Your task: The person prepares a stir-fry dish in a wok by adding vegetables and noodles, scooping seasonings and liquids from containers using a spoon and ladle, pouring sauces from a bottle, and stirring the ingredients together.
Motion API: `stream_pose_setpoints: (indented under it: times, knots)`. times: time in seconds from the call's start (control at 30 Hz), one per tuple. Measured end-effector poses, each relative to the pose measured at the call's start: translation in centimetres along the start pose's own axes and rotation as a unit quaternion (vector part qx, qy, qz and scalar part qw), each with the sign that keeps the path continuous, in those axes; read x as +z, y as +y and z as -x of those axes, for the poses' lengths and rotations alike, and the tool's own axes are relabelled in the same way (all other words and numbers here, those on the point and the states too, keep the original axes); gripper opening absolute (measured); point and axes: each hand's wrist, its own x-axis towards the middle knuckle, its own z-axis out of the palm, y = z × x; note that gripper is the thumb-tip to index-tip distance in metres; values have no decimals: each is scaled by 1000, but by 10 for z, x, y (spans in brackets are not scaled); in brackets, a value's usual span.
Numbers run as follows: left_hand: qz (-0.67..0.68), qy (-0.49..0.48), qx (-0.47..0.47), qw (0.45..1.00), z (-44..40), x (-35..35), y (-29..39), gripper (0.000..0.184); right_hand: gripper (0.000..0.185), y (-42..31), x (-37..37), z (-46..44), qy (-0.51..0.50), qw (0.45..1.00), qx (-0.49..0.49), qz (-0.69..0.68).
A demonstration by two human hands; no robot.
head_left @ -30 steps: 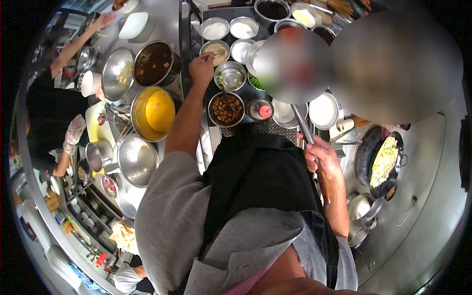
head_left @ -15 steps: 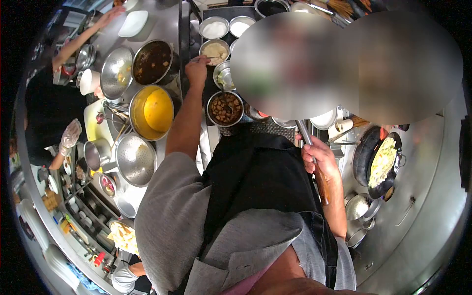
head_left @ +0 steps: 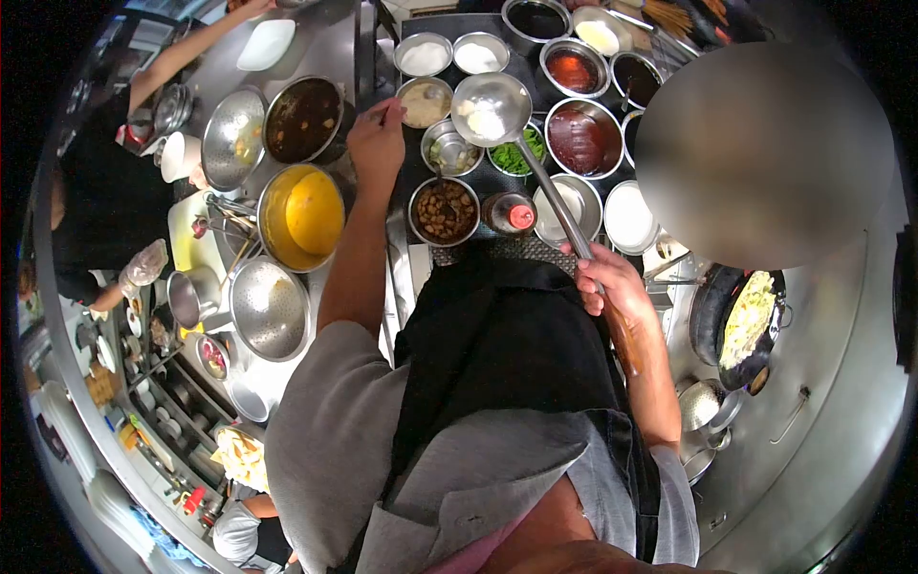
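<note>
My right hand (head_left: 614, 284) is wrapped round the wooden-handled ladle (head_left: 564, 210), whose bowl holds something white over the seasoning bowls. My left hand (head_left: 377, 137) is at the left edge of a bowl of pale granules (head_left: 424, 103), fingers pressed together; anything between them is too small to make out. Near it are a bowl of white powder (head_left: 422, 56), a bowl with a spoon (head_left: 450, 149), a bowl of brown chunks (head_left: 444, 211), a red-capped bottle (head_left: 520, 217), chopped greens (head_left: 516, 153) and dark red sauce (head_left: 582, 140).
A wok (head_left: 749, 325) with pale green food stands at the right. Left are a pot of yellow liquid (head_left: 302, 217), a pot of dark liquid (head_left: 304, 121) and colanders (head_left: 270, 308). Co-workers stand at the far left and lower left; one wears a clear glove (head_left: 144, 266).
The ladle bowl has come into clear view above the seasoning bowls. My left hand has moved slightly left, away from the pale granules. The far-left co-worker's raised arm has shifted right.
</note>
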Motion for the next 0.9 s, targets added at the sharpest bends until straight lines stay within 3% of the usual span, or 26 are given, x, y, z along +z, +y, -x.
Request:
stream_pose_setpoints:
  times: [0.07,0.17,0.37,0.47,0.57,0.67,0.77,0.9]
  knots:
    - [-105,19,65,992,-13,19,-54,20,36,0,3,0,1,1000,0,-4]
    - [-206,-25,122,971,-12,34,-58,19,36,0,2,4,-2,1000,-2,-7]
    - [-201,-40,113,972,-8,53,-82,21,37,9,-4,16,11,1000,-12,-16]
    - [-107,-61,-24,992,-9,59,-102,22,37,10,-4,21,22,1000,-10,-10]
    - [-10,-44,-84,995,-14,59,-115,21,37,9,-3,23,34,999,-9,-3]
    - [33,-12,-70,997,-19,55,-121,20,37,10,-3,23,32,999,-9,-11]
    - [125,-36,-159,979,-24,48,-117,22,36,11,-4,22,31,999,-7,-16]
    - [60,-38,-140,988,-21,32,-82,22,36,12,-8,16,17,1000,-14,-14]
